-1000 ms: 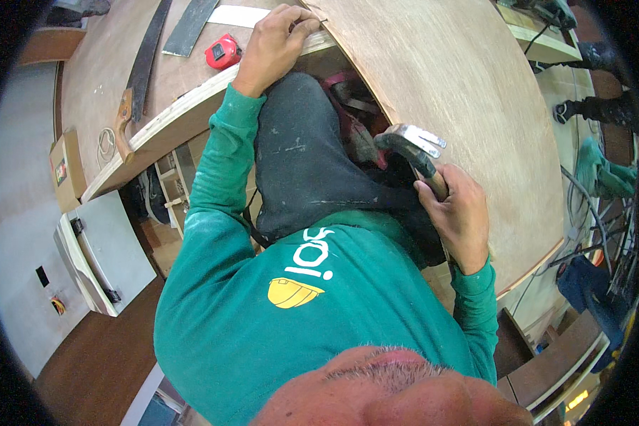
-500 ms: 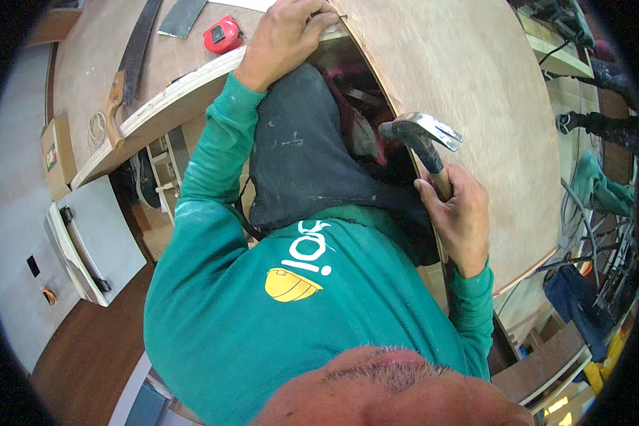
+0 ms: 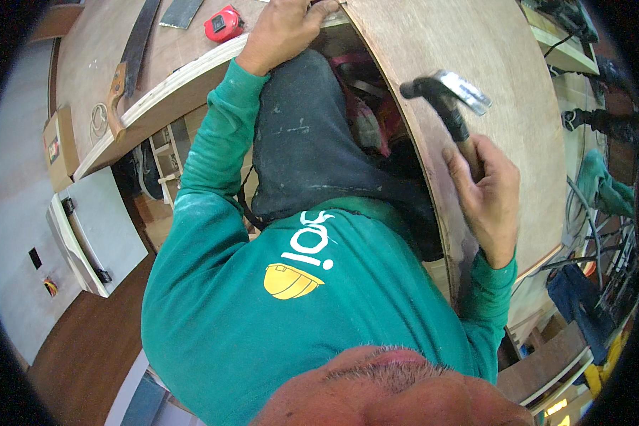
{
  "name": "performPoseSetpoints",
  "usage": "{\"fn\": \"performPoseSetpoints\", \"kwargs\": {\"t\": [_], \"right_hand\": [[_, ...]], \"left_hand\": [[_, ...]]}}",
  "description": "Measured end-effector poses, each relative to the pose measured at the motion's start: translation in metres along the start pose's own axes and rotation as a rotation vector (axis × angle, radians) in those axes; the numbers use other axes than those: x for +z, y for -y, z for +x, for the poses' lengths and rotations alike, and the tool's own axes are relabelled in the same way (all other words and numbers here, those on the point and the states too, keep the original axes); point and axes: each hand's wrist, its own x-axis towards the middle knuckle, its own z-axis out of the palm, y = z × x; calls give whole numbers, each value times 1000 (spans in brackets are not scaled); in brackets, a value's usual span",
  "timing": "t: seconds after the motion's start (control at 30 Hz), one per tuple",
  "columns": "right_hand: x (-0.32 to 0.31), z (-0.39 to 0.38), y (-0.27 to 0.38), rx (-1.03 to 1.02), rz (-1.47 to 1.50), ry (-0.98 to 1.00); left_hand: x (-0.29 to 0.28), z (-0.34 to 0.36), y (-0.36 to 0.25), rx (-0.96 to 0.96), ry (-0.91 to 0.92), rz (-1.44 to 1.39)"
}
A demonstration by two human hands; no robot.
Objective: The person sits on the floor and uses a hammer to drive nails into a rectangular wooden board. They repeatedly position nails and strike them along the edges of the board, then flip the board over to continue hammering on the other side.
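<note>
My left hand [image 3: 284,35] is closed at the top, pinching something too small to make out where the thin plywood panel [image 3: 525,142] meets the layered bench edge [image 3: 170,85]. My right hand [image 3: 484,195] grips the handle of a claw hammer [image 3: 444,99], its steel head raised over the panel. A red tape measure [image 3: 224,24] lies left of my left hand. Farther left are a handsaw with wooden handle [image 3: 117,99] and a grey strip [image 3: 181,11]. My dark-trousered leg [image 3: 298,135] fills the gap below the panel's edge.
Cardboard box [image 3: 59,149] and cord loop [image 3: 99,121] sit at left, above a white hinged panel [image 3: 113,227]. At right are another person's legs [image 3: 603,124], green cloth [image 3: 600,184], cables [image 3: 579,206] and dark fabric [image 3: 575,305]. Open framing [image 3: 163,163] shows below the bench.
My right hand has moved up and rightward, raising the hammer farther over the panel. My left hand stays pinched at the edge and sits slightly higher in the picture.
</note>
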Motion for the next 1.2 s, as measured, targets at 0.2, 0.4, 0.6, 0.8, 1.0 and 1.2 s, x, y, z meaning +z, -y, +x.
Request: {"fn": "performPoseSetpoints", "kwargs": {"t": [0.2, 0.4, 0.6, 0.8, 1.0, 1.2], "right_hand": [[-14, 25, 8, -21, 4, -55], [-10, 47, 11, -83, -49, -49], [-6, 65, 15, -187, -41, -5], [5, 95, 34, -510, -52, -181], [10, 112, 58, -496, -182, -116], [24, 122, 55, -516, -196, -150]], "left_hand": [[0, 0, -1, -15, 12, -17], [0, -2, -5, -36, -2, 10], [1, -2, -6, -39, -16, 6], [2, -3, -8, 17, -44, 47], [5, -3, -10, 71, -89, 135], [7, -2, -12, 112, -121, 146]]}}
